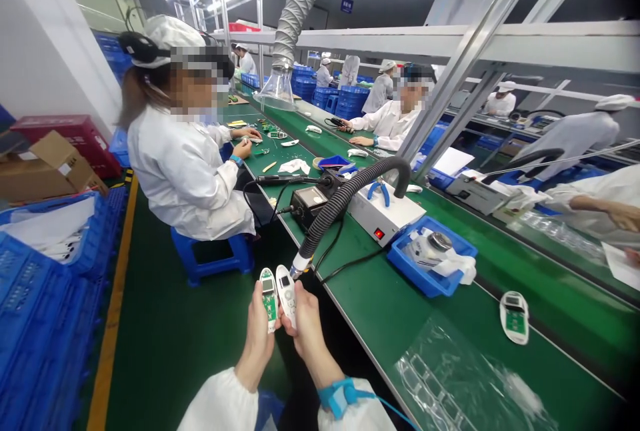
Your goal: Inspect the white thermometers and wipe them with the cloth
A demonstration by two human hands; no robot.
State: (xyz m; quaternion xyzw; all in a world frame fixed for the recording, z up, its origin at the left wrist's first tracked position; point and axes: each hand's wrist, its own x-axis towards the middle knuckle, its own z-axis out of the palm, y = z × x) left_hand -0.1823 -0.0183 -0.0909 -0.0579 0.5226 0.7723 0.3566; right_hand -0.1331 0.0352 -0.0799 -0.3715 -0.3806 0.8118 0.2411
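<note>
My left hand (258, 324) grips a white housing half with a green circuit board (269, 299) and a small screen showing in it. Beside it, my right hand (306, 317) holds a white handset front cover (287, 291) with a dark window and buttons. Both pieces stand nearly upright, side by side and close together, facing me. The nozzle of a black ribbed hose (301, 261) is just behind the cover. A blue wrist strap (340, 396) with a cord circles my right wrist.
On the green bench stand a white box with a red switch (385, 214), a blue tray (425, 284) and a soldering station (309, 203). Another open handset half (514, 317) and clear plastic packaging (465, 377) lie right. A co-worker (185, 157) sits ahead left; blue crates (40, 311) are stacked left.
</note>
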